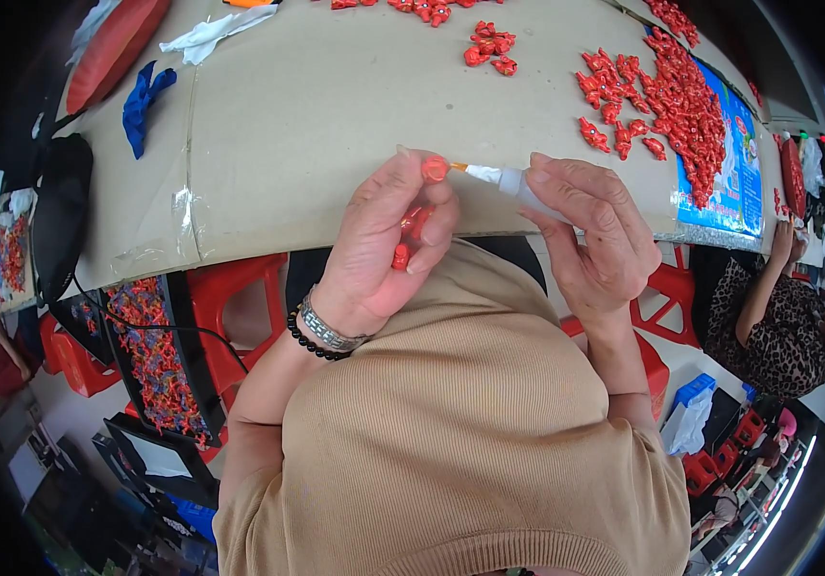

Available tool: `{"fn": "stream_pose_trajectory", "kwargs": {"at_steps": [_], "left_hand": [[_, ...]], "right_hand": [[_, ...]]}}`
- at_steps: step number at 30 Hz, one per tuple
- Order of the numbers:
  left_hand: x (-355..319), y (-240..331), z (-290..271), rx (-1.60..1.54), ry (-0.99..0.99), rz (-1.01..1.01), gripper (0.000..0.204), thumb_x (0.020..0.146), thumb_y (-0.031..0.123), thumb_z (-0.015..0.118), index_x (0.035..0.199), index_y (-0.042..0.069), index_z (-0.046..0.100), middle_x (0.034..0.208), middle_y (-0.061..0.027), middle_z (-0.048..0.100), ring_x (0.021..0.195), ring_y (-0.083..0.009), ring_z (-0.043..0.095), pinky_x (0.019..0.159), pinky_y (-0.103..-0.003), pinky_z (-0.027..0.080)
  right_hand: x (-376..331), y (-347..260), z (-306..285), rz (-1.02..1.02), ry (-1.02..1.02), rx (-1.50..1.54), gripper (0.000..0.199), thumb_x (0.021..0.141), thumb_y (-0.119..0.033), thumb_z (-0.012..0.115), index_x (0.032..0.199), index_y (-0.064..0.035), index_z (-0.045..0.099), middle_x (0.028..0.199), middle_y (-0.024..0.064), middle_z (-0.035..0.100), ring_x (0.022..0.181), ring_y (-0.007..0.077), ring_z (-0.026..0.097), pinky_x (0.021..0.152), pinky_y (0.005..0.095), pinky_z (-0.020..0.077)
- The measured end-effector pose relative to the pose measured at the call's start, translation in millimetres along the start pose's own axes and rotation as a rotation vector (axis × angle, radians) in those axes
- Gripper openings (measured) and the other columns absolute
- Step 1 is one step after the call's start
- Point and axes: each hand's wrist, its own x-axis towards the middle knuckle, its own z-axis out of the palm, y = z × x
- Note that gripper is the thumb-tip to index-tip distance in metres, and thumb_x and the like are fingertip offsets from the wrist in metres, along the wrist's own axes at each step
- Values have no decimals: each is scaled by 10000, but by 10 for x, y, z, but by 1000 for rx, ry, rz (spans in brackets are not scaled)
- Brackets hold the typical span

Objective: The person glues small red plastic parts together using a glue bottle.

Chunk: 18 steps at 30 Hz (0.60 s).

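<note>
Left hand (384, 240) is closed around small red figurines (411, 230), several bunched in the palm, one pinched up at the fingertips: a red piece (435, 170) held just past the near edge of the tabletop (316, 115). Right hand (595, 230) grip is closed on a small white squeeze bottle (513, 182), nozzle tip touching or just short of the red piece; cannot tell which.

Step in hand looks like dabbing glue or paint from the nozzle onto the pinched piece. Next move probably calls for a steady squeeze, the tip kept on one spot, then a turn of the piece or a swap for another from the palm.

A large heap of red figurines (681, 106) lies toward the right edge of the tabletop, partly on a blue printed sheet (739, 182). A smaller cluster (489, 48) sits near the far edge, middle. Blue rag (144, 101) and white rag (206, 34) lie near the far left corner. A black tray of red pieces (153, 355) sits below the tabletop on the left. Another person in a patterned top (777, 326) sits at right.
</note>
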Motion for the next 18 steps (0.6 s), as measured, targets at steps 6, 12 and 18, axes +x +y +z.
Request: {"fn": "stream_pose_trajectory", "kwargs": {"at_steps": [6, 12, 18], "left_hand": [[-14, 7, 7, 78, 26, 41, 316, 1001, 358, 470, 964, 66, 586, 736, -18, 559, 535, -65, 433, 398, -191, 318], [-8, 9, 9, 119, 37, 56, 318, 999, 353, 476, 951, 58, 584, 731, -9, 561, 522, -63, 436, 399, -191, 323], [-18, 7, -2, 130, 26, 77, 304, 991, 351, 494, 950, 63, 581, 770, -2, 572, 527, -60, 445, 400, -187, 326]], "right_hand": [[-8, -25, -65, 23, -70, -28, 349, 643, 90, 765, 975, 31, 675, 941, 169, 698, 853, 260, 683, 719, 307, 562], [-7, -22, -62, 21, -56, -37, 343, 640, 92, 765, 966, 30, 678, 936, 167, 697, 847, 261, 684, 718, 309, 562], [-14, -15, -48, 30, -69, -27, 345, 636, 96, 765, 964, 27, 682, 934, 165, 695, 846, 260, 686, 718, 307, 561]]}}
